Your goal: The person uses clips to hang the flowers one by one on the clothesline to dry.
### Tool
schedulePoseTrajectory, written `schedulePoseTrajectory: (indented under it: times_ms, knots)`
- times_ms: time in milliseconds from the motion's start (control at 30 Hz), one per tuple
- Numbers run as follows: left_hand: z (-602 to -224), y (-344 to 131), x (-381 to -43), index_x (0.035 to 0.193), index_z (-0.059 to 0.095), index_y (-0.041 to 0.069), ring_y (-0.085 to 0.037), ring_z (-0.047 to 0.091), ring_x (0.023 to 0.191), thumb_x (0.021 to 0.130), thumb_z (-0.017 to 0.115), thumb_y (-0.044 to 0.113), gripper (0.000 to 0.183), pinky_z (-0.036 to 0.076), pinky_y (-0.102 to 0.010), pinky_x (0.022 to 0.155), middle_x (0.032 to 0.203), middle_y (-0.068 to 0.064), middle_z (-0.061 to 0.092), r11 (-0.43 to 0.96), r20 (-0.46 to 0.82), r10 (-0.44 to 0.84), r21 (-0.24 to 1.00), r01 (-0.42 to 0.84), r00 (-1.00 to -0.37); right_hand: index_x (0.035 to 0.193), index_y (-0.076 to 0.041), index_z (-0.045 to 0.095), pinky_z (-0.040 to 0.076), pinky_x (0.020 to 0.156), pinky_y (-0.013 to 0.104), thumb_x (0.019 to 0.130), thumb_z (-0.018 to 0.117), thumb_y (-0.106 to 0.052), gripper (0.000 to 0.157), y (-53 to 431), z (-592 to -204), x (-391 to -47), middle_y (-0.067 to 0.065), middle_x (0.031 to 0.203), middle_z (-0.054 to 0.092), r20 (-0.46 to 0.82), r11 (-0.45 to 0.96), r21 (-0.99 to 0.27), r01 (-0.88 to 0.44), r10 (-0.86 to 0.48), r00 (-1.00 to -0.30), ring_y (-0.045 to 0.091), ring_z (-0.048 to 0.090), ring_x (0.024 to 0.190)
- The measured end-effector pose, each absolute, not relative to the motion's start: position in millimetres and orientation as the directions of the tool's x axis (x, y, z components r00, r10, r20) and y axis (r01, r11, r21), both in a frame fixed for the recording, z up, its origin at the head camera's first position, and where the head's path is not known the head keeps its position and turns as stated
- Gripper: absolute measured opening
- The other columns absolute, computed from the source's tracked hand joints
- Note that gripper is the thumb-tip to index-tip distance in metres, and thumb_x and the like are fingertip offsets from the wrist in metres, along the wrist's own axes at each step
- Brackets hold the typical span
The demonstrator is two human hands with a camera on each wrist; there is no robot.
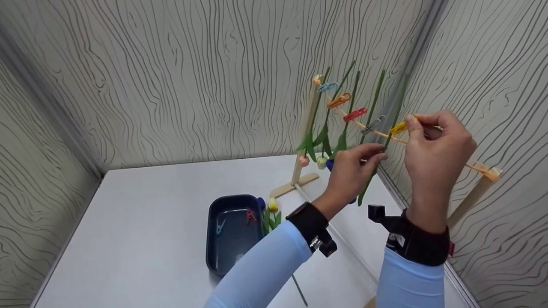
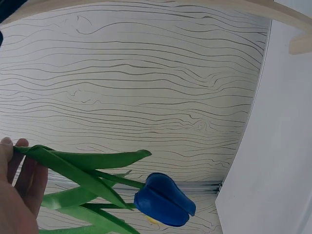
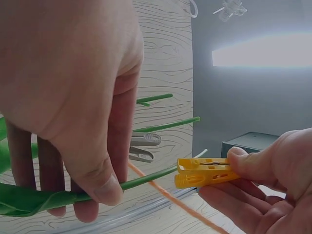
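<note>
My left hand (image 1: 353,171) pinches the green stem of an artificial tulip, held head down; in the left wrist view a blue tulip head (image 2: 163,200) hangs past the leaves at its fingers. Between thumb and fingers, my right hand (image 1: 439,149) grips a yellow clothespin (image 3: 202,170), whose front end meets the stem at an orange cord (image 3: 190,209). Along that cord, light blue (image 1: 328,87), orange (image 1: 339,101), red (image 1: 355,114) and grey clothespins (image 1: 373,124) hold other tulips upside down. Part of their flowers is hidden behind my left hand.
Wooden posts (image 1: 307,124) carry the cord, the far one standing on a flat wooden foot (image 1: 282,190). A dark blue tray (image 1: 208,235) holds a red clothespin (image 1: 251,216) and a teal one (image 1: 220,226). Beside it lies a yellow tulip (image 1: 272,204). Patterned walls enclose the white table.
</note>
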State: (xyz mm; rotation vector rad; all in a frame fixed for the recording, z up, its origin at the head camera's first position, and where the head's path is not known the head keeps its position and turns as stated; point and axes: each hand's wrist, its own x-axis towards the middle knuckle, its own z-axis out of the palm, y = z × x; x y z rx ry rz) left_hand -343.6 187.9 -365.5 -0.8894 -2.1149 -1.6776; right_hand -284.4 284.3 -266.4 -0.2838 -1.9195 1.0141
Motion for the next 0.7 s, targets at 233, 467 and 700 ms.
schedulePoseTrajectory:
  times_ms: [233,467,700]
  knots:
    - [-364,189,-346,0.127,0.078,0.008,0.001,0.076,0.099,0.107,0.069,0.019,0.025,0.055,-0.003,0.083,0.115,-0.006,0.084,0.124,0.577,0.279,0.772,0.624,-0.768,0.112,-0.001,0.082,0.046,0.069,0.001,0.101,0.079,-0.020,0.022,281,-256,-286,0.014,0.114,0.084,0.583,0.686,-0.725,-0.064,0.561,-0.587,-0.020,0.059,0.074]
    - [-364,193,-346,0.128,0.079,0.010,0.004,0.075,0.099,0.107,0.069,0.021,0.025,0.055,-0.003,0.083,0.116,-0.003,0.085,0.142,0.567,0.284,0.773,0.619,-0.773,0.116,-0.005,0.082,0.042,0.066,0.006,0.104,0.075,-0.024,0.024,282,-246,-285,0.015,0.116,0.083,0.491,0.717,-0.693,0.079,0.549,-0.677,-0.013,0.050,0.069]
    - [-370,191,-350,0.124,0.080,0.009,0.001,0.077,0.098,0.106,0.070,0.018,0.023,0.055,-0.004,0.082,0.114,-0.006,0.085,0.112,0.580,0.258,0.776,0.620,-0.773,0.121,-0.003,0.080,0.040,0.067,0.010,0.107,0.072,-0.023,0.026,281,-247,-289,0.018,0.118,0.081,0.432,0.743,-0.656,0.131,0.512,-0.743,0.017,0.065,0.092]
